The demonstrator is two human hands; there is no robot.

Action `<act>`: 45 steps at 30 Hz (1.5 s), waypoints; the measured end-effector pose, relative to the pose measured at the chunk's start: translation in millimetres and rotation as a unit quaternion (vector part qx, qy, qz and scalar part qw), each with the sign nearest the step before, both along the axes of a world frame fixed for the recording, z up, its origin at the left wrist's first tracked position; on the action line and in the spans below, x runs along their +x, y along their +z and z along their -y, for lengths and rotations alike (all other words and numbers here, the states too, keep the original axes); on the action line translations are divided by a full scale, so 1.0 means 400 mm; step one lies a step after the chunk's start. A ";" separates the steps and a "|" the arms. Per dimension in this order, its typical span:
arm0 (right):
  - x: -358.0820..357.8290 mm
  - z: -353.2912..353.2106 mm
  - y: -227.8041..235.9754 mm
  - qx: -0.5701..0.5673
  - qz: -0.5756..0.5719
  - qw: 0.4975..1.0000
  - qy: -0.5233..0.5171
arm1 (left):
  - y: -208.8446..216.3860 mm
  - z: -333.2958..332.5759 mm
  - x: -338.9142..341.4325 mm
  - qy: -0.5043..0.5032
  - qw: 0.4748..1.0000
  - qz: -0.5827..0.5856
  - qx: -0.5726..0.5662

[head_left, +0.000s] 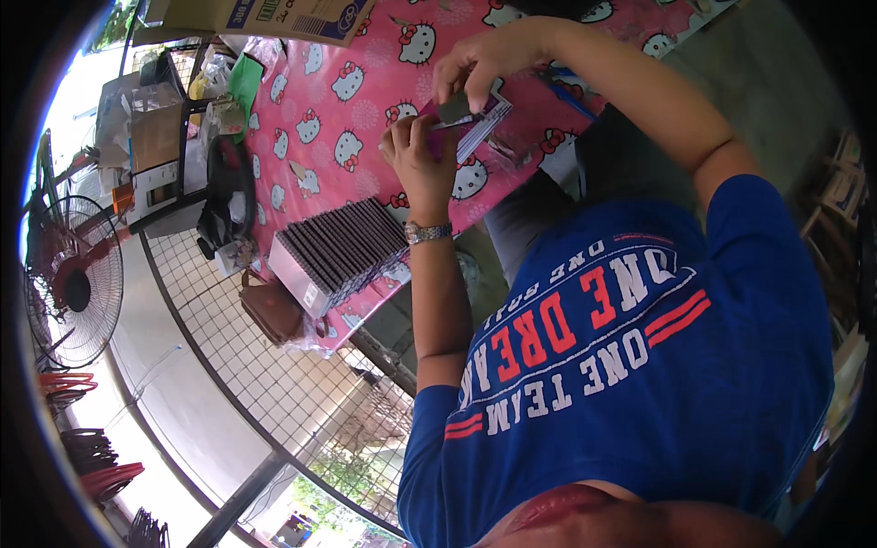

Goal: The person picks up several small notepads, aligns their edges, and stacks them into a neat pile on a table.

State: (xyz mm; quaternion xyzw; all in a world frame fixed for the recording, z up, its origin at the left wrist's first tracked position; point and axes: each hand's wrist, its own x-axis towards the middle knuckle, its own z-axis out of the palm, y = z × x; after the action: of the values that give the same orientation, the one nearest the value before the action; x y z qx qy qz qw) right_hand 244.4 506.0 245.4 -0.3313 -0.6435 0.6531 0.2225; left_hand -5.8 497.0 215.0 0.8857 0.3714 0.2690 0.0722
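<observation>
My left hand (422, 166), with a metal watch (427, 233) at the wrist, has its fingers curled at the edge of a purple-covered stack of white pages (487, 127) at the table's near side. Over the same stack, my right hand (491, 60) reaches in with its fingers bent down, pinching a small dark grey-green block (453, 110). The block rests against the purple cover, close to the left fingertips. Part of the stack is hidden beneath both hands. Left of my left forearm lies a thick row of dark spiral-bound notebooks (340, 248).
A pink cartoon-print tablecloth (349, 146) covers the table. At the far edge stands a cardboard box (306, 20). Past the table's left end are a black bag (226, 196), a brown pouch (270, 309), a wire grille (215, 338) and a standing fan (77, 288).
</observation>
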 end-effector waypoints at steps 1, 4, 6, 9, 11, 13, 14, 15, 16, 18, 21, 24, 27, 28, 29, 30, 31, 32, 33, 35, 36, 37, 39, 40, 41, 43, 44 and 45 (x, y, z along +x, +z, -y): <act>-0.006 -0.001 0.015 0.087 0.213 0.973 -0.022 | 0.000 0.001 0.002 -0.001 1.000 -0.001 -0.001; 0.027 0.014 -0.029 -0.116 -0.209 0.964 -0.120 | 0.005 0.002 0.030 -0.013 1.000 0.005 -0.015; 0.021 0.000 -0.017 -0.114 -0.238 0.964 -0.028 | 0.005 0.001 0.036 -0.018 1.000 0.012 -0.002; 0.023 -0.005 -0.010 0.014 0.089 0.994 -0.068 | 0.005 0.004 0.029 -0.007 1.000 0.008 -0.009; 0.019 -0.004 -0.025 -0.088 -0.203 0.975 -0.028 | 0.003 -0.003 0.033 -0.007 1.000 0.010 -0.010; 0.007 0.001 -0.019 -0.046 -0.053 0.996 -0.059 | 0.003 0.004 0.027 -0.007 1.000 0.009 -0.015; 0.004 0.000 -0.006 0.003 0.101 0.991 -0.090 | 0.004 0.006 0.026 -0.009 1.000 0.006 -0.016; 0.008 -0.003 -0.014 0.005 0.101 0.991 -0.089 | 0.005 0.006 0.025 -0.012 1.000 0.002 -0.017; 0.013 -0.006 -0.026 -0.029 -0.056 0.997 -0.044 | 0.005 0.002 0.028 -0.011 1.000 0.003 -0.016; 0.001 0.001 -0.025 -0.067 -0.214 0.974 0.003 | 0.007 0.001 0.030 -0.018 0.999 0.021 -0.020; -0.007 -0.002 -0.016 0.020 0.065 0.994 -0.089 | 0.012 0.012 0.023 -0.012 0.999 0.022 -0.025; -0.016 -0.018 -0.019 -0.026 -0.227 0.974 0.004 | 0.020 -0.001 0.020 -0.019 0.998 0.051 -0.034; -0.022 -0.033 -0.015 -0.004 -0.049 0.996 -0.072 | 0.027 -0.021 -0.026 -0.007 0.999 0.041 -0.036; -0.021 -0.042 -0.011 -0.003 -0.048 0.996 -0.072 | 0.026 -0.039 -0.031 -0.008 0.998 0.041 -0.035; -0.032 -0.050 -0.004 0.030 0.005 0.998 -0.060 | 0.029 -0.050 -0.040 0.000 0.995 0.055 -0.079; -0.042 -0.057 0.002 0.063 0.058 0.995 -0.048 | 0.030 -0.053 -0.048 0.008 0.990 0.069 -0.123; -0.051 -0.059 0.007 0.096 0.110 0.989 -0.036 | 0.029 -0.048 -0.057 0.010 0.990 0.067 -0.124; -0.050 -0.063 0.003 0.099 0.111 0.988 -0.036 | 0.030 -0.048 -0.057 0.014 0.984 0.078 -0.159; -0.051 -0.064 -0.001 0.031 -0.044 0.998 -0.026 | 0.032 -0.049 -0.056 0.017 0.977 0.088 -0.194; -0.061 -0.070 -0.007 -0.034 -0.251 0.967 0.026 | 0.032 -0.051 -0.055 0.020 0.968 0.098 -0.230; -0.065 -0.074 -0.008 -0.035 -0.252 0.967 0.025 | 0.030 -0.052 -0.054 0.017 0.966 0.106 -0.235; -0.067 -0.079 -0.008 0.021 -0.074 0.997 -0.005 | 0.028 -0.054 -0.053 0.014 0.964 0.114 -0.240; -0.071 -0.083 -0.015 0.033 -0.036 0.996 -0.077 | 0.010 -0.062 -0.066 0.013 0.952 0.143 -0.272; -0.069 -0.088 -0.016 0.035 -0.036 0.996 -0.075 | 0.001 -0.066 -0.073 0.012 0.937 0.170 -0.304; -0.067 -0.083 -0.009 0.025 -0.043 0.998 -0.044 | -0.003 -0.068 -0.074 0.013 0.937 0.170 -0.305; -0.064 -0.113 0.000 0.032 0.112 0.993 0.023 | -0.011 -0.068 -0.079 -0.010 0.921 0.219 -0.321; -0.044 -0.122 -0.019 0.035 0.114 0.993 0.019 | -0.011 -0.073 -0.077 -0.015 0.922 0.219 -0.318; -0.024 -0.115 -0.057 0.196 0.242 0.940 -0.137 | -0.013 -0.075 -0.077 0.006 0.916 0.225 -0.332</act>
State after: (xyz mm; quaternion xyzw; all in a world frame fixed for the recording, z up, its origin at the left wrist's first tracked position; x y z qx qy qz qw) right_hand 234.8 552.1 222.7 -0.5146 -0.7412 0.3775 0.2080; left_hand -36.5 526.8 209.9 0.7250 0.4184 0.3227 0.4418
